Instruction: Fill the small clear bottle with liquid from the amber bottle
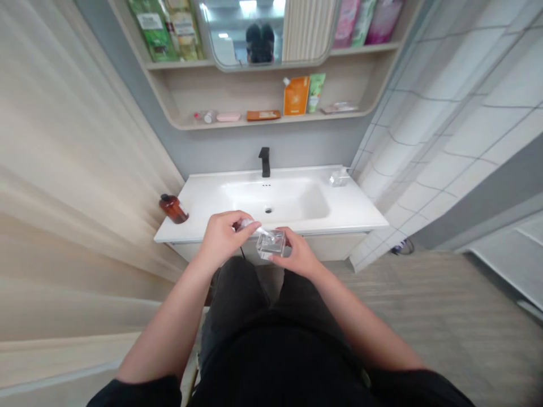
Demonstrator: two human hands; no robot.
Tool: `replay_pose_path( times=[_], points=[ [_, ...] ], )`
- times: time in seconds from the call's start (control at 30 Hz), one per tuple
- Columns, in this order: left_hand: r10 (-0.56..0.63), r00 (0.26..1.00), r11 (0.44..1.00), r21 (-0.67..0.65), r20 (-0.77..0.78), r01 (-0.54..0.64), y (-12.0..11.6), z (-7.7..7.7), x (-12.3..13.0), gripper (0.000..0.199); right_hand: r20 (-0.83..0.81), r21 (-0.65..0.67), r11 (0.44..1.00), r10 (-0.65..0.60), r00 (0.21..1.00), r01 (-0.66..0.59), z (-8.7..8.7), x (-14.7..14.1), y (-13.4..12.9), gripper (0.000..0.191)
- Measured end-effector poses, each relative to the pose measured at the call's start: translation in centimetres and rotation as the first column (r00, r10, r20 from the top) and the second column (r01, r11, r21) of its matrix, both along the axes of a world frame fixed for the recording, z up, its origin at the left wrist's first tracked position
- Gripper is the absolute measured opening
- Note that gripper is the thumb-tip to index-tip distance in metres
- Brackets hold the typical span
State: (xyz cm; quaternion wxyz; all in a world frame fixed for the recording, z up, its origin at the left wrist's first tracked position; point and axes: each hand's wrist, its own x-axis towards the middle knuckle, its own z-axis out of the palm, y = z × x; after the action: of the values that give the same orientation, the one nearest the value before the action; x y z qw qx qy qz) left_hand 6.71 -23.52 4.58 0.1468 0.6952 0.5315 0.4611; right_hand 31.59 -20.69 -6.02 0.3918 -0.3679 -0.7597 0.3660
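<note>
My right hand (296, 254) grips a clear, square-sided bottle (271, 245) from its right side, just in front of the vanity's front edge. The fingers of my left hand (224, 234) are closed on a white pump head (254, 226) with a narrow stem. Its lower end meets the top of the bottle; I cannot tell whether it sits inside the neck. The bottle looks slightly tilted, and its clear walls make any contents hard to make out.
Behind my hands is a white sink (275, 198) with a black faucet (265, 162). A brown bottle (173, 208) stands at the counter's left end, a clear pump bottle (339, 177) at the right. Above, a shelf (203, 90) holds an orange pouch (296, 96) and a green tube (315, 92).
</note>
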Motion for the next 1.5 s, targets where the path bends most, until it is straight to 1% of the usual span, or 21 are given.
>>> replay_pose_path(
  times=[0.07,0.13,0.2,0.27,0.43,0.53,0.6,0.67,0.73,0.8,0.9,1.0,1.07,1.13,1.2,1.3,1.37,1.5],
  points=[
    [-0.039,0.997,0.999,0.004,-0.064,0.039,-0.1,0.6,0.3,0.024,0.005,0.012,1.0,0.004,1.0,-0.004,0.2,-0.1,-0.3,0.064],
    [-0.116,0.982,0.993,-0.037,-0.15,0.112,0.1,0.9,0.8,0.024,0.015,0.023,1.0,0.01,1.0,-0.01,0.4,-0.3,-0.5,0.064],
    [-0.192,0.953,0.98,-0.094,-0.236,0.175,0.4,0.8,1.4,0.024,0.031,0.023,1.0,0.014,0.999,-0.015,0.8,-0.5,-0.8,0.063],
    [-0.226,0.936,0.972,-0.119,-0.27,0.2,0.7,0.3,2.0,0.025,0.042,0.019,1.0,0.004,0.999,-0.005,1.1,-0.6,-0.9,0.062],
    [-0.255,0.95,0.965,-0.116,-0.179,0.237,0.7,-1.6,2.1,0.017,0.037,0.019,1.0,-0.009,0.999,0.009,1.2,-0.3,-1.1,0.059],
    [-0.249,0.959,0.967,-0.096,-0.139,0.237,0.3,-2.5,1.7,0.042,0.029,0.015,1.0,-0.01,1.0,0.01,1.1,0.1,-1.1,0.06],
    [-0.271,0.957,0.96,-0.098,-0.106,0.261,-0.1,-2.8,1.6,0.052,0.023,0.01,1.0,-0.006,1.0,0.006,1.1,0.2,-1.1,0.061],
    [-0.319,0.945,0.945,-0.101,-0.074,0.311,-0.3,-2.9,1.7,0.049,0.015,0.008,1.0,0.012,1.0,-0.013,1.2,0.3,-1.2,0.062],
    [-0.365,0.93,0.929,-0.088,-0.05,0.36,-0.4,-3.0,1.8,0.041,0.006,0.001,1.0,0.029,1.0,-0.029,1.2,0.3,-1.3,0.062],
    [-0.376,0.926,0.925,-0.07,-0.036,0.373,-0.4,-2.9,1.9,0.031,-0.002,-0.003,0.999,0.036,0.999,-0.036,1.3,0.3,-1.4,0.062],
    [-0.326,0.945,0.944,-0.068,-0.035,0.323,-0.3,-2.9,1.9,0.025,0.008,0.014,1.0,0.024,1.0,-0.024,1.4,0.3,-1.7,0.061],
    [-0.258,0.965,0.963,-0.087,-0.038,0.254,-0.3,-3.0,2.3,0.022,0.032,0.024,0.999,-0.025,0.999,0.024,1.7,0.3,-2.1,0.063],
    [-0.195,0.981,0.976,-0.102,-0.013,0.192,-0.2,-3.1,2.6,0.028,0.034,0.014,0.998,-0.06,0.998,0.06,1.8,0.2,-2.2,0.064],
    [-0.165,0.986,0.978,-0.123,0.026,0.167,-0.2,-3.1,2.9,0.041,0.025,0.004,0.998,-0.07,0.997,0.07,1.8,0.2,-2.2,0.063],
    [-0.211,0.975,0.965,-0.143,0.076,0.22,-0.1,-3.1,2.9,0.047,0.007,-0.006,0.998,-0.061,0.998,0.061,1.6,0.3,-2.1,0.063],
    [-0.322,0.934,0.925,-0.159,0.153,0.345,0.1,-3.0,2.6,0.038,-0.019,-0.015,0.999,-0.039,0.999,0.039,1.2,0.5,-1.9,0.066],
    [-0.358,0.914,0.905,-0.17,0.19,0.39,0.3,-3.0,2.3,0.034,-0.028,-0.01,0.999,-0.033,0.999,0.033,1.1,0.5,-1.8,0.067],
    [-0.435,0.87,0.87,-0.139,0.235,0.472,0.6,-2.9,2.2,0.04,-0.041,-0.003,1.0,-0.023,0.999,0.023,1.2,0.5,-1.8,0.068]
  ],
)
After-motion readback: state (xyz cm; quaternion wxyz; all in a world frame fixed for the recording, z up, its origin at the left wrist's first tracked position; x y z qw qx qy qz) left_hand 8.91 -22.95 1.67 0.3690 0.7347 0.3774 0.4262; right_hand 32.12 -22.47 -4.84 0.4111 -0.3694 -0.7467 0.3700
